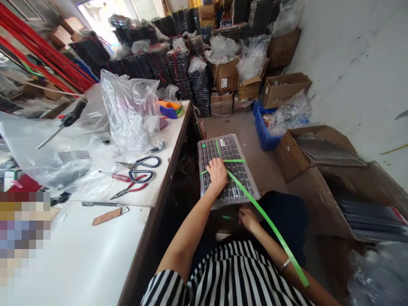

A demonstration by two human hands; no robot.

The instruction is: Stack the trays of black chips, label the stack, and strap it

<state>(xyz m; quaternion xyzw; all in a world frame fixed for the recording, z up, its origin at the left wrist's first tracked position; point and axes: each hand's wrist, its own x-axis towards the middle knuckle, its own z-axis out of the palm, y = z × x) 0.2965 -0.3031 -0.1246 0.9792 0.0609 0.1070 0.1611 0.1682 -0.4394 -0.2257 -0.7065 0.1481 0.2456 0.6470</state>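
A stack of clear plastic trays [237, 183] filled with rows of small dark parts stands at my knees, beside the workbench. Green strap [251, 199] crosses its top both ways, and a long loose tail runs down over my right forearm. My left hand [218, 172] rests on top of the stack, its fingers curled at the strap crossing. Just below the stack's near edge is my right hand [248, 219], with the fingers closed; whatever they hold, if anything, is hidden. A short green piece [226, 217] shows beside that hand.
On the workbench [105, 246] at left lie scissors [140, 170], pliers [129, 191], a screwdriver [114, 175] and a wood-handled blade [110, 216]. Cardboard boxes [288, 91] and a blue crate [267, 131] line the right side. Wrapped tray stacks [181, 70] stand behind.
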